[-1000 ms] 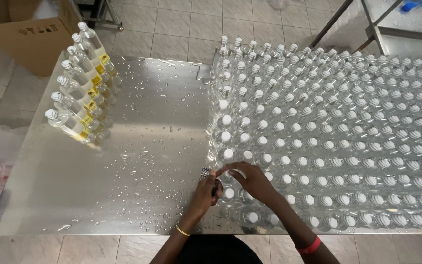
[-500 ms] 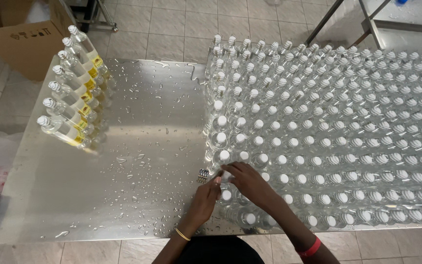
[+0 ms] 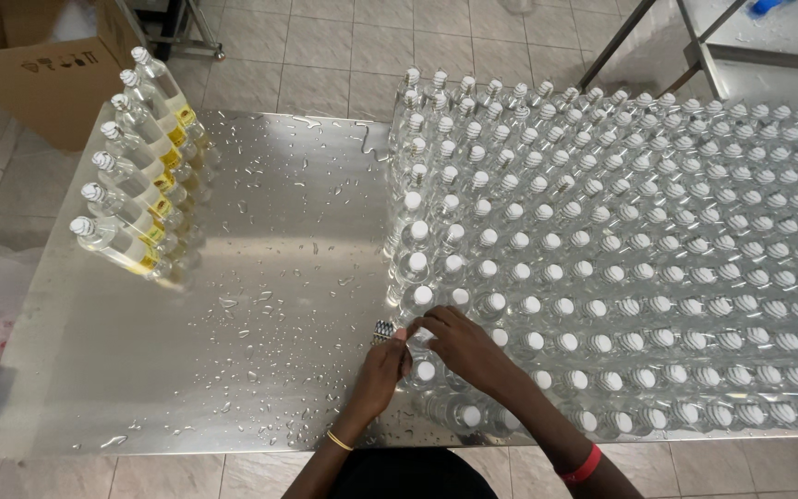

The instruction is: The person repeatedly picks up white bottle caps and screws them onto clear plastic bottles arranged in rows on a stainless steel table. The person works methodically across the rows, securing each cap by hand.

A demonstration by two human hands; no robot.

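At the far left a brown cardboard box (image 3: 39,79) stands on the tiled floor beyond the table's corner. Beside it, on the left part of the wet steel table (image 3: 260,277), six clear bottles with yellow labels (image 3: 136,199) stand in a slanting row, white caps on. The middle of the table is bare metal dotted with water drops.

At the near edge, the left hand (image 3: 379,372) comes up from a wrist with a thin gold bangle (image 3: 339,441). Its fingers are pinched narrow on a small ribbed silvery piece (image 3: 382,331), which sits just left of the nearest bottle column. The right hand (image 3: 465,346), from an arm with a red wristband (image 3: 584,465), curls over the same spot, fingertips meeting those of the left hand above a white-capped bottle (image 3: 425,371); whether it grips anything itself I cannot tell.

From there rightward, a dense block of clear unlabelled bottles (image 3: 639,249) with white caps fills the table to the right edge. Far right, a metal rack (image 3: 695,46) stands on the floor.
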